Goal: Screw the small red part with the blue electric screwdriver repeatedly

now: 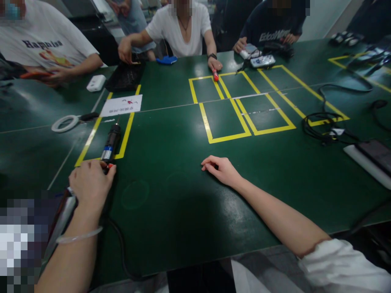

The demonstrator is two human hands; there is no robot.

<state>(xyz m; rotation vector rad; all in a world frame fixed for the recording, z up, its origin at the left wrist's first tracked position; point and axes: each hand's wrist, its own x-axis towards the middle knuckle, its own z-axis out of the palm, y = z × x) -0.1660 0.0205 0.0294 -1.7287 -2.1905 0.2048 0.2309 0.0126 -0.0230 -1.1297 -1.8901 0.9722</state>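
My left hand (91, 179) is closed around the rear end of an electric screwdriver (109, 144). The screwdriver is black with a blue and silver band, and its thin bit points away from me. A small red part shows by my thumb; the fingers hide the rest of that end. A dark cord (120, 240) runs over the green table below this hand. My right hand (222, 170) rests on the table further right, fingers curled together, with nothing visible in them. It lies just short of the yellow tape rectangles (230, 137).
Across the green table (165, 134) sit several people. A white paper sheet (122, 106), a white ring of tape or cable (64, 123) and a black tray (125, 76) lie at left. Coiled black cable (320, 126) and a dark tablet-like device (374, 152) are at right.
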